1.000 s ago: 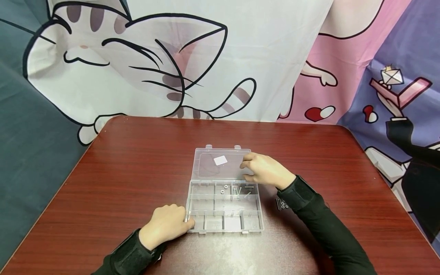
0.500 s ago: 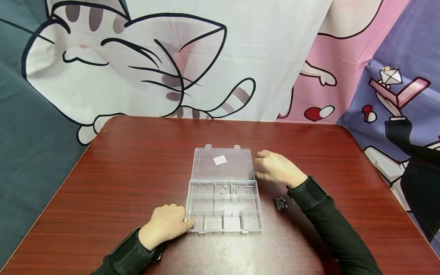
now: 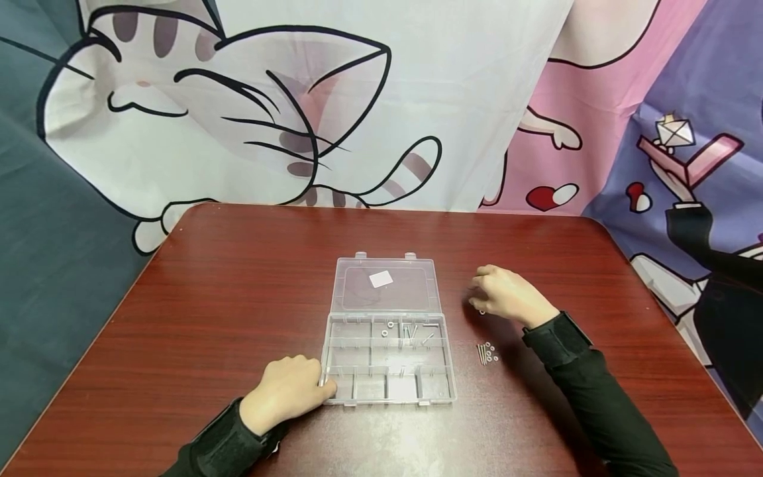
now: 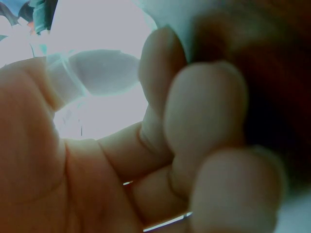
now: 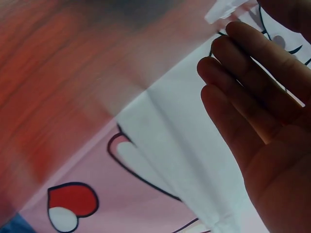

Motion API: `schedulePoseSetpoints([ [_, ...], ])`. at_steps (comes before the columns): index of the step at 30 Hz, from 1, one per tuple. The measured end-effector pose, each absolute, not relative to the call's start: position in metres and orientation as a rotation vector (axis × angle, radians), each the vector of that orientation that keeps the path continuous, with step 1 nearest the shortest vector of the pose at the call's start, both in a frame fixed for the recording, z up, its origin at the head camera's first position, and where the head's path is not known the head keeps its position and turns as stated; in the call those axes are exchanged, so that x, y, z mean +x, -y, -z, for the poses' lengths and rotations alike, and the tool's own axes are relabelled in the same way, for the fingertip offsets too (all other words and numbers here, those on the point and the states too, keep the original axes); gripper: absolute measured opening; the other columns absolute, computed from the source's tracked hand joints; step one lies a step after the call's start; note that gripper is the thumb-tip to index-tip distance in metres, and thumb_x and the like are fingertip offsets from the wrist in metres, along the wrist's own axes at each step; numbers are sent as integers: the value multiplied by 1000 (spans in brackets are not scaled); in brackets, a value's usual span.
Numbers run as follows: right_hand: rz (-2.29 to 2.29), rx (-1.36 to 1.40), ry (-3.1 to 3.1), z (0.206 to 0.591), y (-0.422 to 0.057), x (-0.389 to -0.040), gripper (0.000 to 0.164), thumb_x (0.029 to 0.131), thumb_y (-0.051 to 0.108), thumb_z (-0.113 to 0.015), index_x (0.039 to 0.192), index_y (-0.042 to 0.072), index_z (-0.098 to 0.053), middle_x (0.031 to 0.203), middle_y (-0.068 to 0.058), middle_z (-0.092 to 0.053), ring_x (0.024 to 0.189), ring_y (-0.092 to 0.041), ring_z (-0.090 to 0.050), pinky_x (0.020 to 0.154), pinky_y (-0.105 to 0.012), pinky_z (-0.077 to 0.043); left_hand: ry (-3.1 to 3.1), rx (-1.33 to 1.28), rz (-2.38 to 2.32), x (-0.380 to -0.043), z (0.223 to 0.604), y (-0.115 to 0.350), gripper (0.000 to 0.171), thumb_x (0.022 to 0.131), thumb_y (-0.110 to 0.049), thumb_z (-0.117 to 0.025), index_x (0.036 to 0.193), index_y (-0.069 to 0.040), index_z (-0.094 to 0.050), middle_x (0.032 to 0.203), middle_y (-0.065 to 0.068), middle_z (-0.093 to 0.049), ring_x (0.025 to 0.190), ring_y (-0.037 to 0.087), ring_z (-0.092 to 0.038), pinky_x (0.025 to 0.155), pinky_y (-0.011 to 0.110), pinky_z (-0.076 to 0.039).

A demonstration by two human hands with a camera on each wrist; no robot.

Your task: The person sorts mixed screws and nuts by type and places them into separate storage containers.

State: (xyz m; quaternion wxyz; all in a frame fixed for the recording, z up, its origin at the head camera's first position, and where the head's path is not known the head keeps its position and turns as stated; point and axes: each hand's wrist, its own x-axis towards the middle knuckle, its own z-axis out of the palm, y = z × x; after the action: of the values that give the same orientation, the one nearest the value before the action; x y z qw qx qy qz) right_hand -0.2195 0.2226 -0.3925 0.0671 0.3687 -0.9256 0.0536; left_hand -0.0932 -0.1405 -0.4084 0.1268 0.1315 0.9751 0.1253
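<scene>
A clear plastic compartment box (image 3: 348,354) lies with its lid folded back on the brown table. At its near left corner my left hand (image 3: 290,391) grips the side wall. In the left wrist view the thumb (image 4: 104,73) shows through clear plastic, across from the curled fingers. To the right of the lid, my right hand (image 3: 509,291) is over the table with loosely bent fingers. A tiny ring-shaped piece (image 3: 482,311) shows just below its fingertips; whether it is touched cannot be told. The right wrist view shows extended fingers (image 5: 248,104) and an open palm.
Back compartments hold small nuts (image 3: 384,333) and screws (image 3: 411,331). On the table right of the box lie several screws (image 3: 481,355) beside several nuts (image 3: 490,351). A white label (image 3: 381,279) is on the lid (image 3: 387,298). A printed curtain hangs behind the table.
My right hand has moved right, from over the lid to the table beyond it. The small ring-shaped piece has come into sight below it. My left hand keeps its place on the box.
</scene>
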Motion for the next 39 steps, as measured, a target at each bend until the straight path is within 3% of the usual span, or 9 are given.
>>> schedulePoseSetpoints([
  [12,-183,1156,2833,403,-244,-219,18,63,-5,-68,78,5,-66,74,-2,-53,68,-20,-56,62,-36,-46,-2837,384,-361,-93,410,141,34,75,-32,-54,49,-16,-39,51,-1,-41,48,16,-43,43,38,-35],
  [20,-204,1235,2836,405,-240,-219,21,63,-10,-68,78,5,-66,76,-3,-55,70,-18,-56,63,-34,-46,-2838,379,-362,-93,410,140,34,74,-32,-54,49,-16,-39,50,-1,-41,48,15,-42,43,38,-35],
  [39,-247,1225,2829,412,-241,-220,16,65,-4,-73,75,5,-66,75,-2,-56,70,-18,-58,63,-33,-47,-2849,383,-348,-93,408,140,33,75,-32,-53,50,-14,-42,51,-1,-42,49,16,-44,45,40,-37],
])
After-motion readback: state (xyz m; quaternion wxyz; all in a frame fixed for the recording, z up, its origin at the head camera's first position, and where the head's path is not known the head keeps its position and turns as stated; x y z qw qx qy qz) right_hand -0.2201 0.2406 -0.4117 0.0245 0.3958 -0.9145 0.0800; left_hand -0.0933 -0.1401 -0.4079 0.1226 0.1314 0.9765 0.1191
